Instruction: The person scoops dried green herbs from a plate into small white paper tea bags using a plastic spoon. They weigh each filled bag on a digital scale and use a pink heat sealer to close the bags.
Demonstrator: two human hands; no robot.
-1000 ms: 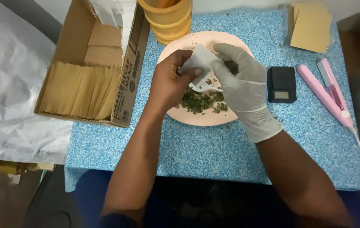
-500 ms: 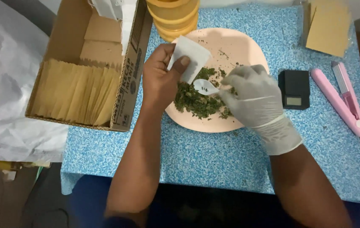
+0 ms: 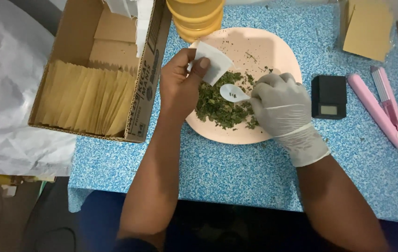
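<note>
Head view: left hand [image 3: 180, 86] pinches a white sachet [image 3: 213, 63]; gloved right hand [image 3: 280, 105] grips a small white spoon [image 3: 233, 93] above dried green herbs [image 3: 220, 105].

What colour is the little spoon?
White. The spoon, held by the gloved right hand, shows clearly in the head view.

"What's in the cardboard box [image 3: 80, 42]?"
"Lots of tan paper packets [image 3: 84, 100]."
"And by the small black scale [image 3: 328, 97]?"
"A pink tool [image 3: 383, 109], and yellow tubs [image 3: 195, 16] up top."
</note>
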